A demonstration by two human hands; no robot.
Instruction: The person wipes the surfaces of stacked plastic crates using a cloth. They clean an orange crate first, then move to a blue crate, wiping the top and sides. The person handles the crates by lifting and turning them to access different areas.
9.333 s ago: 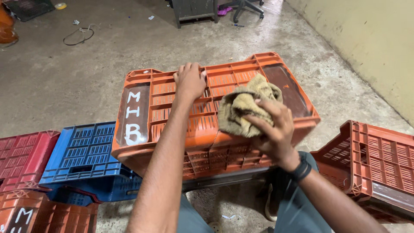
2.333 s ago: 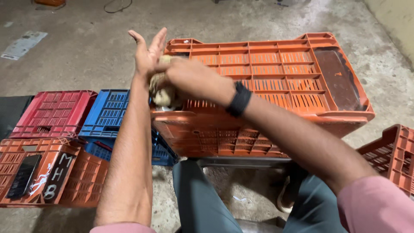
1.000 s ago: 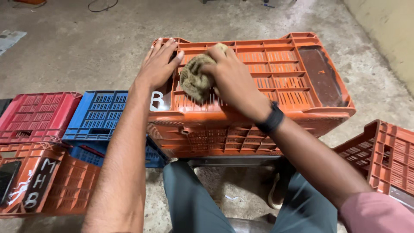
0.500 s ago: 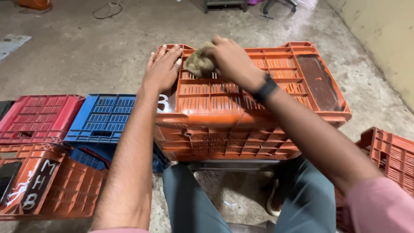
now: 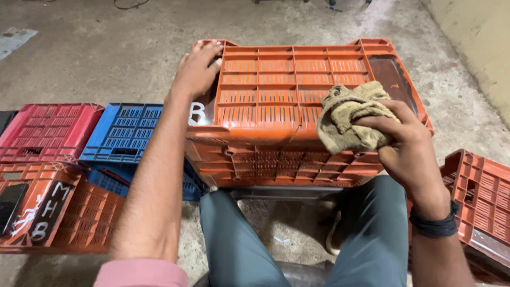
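The right hand (image 5: 406, 146) is clenched around a crumpled tan cloth rag (image 5: 348, 119), pressed on the near right edge of the upturned orange slatted plastic crate (image 5: 297, 79); the crate's long axis runs left-right; the left hand (image 5: 197, 69) lies flat, fingers spread, on its far left corner.

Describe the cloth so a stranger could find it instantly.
Start at the big upturned orange crate across the person's lap. At its near right corner, the right hand grips a crumpled cloth, the only soft, tan thing among hard plastic crates.
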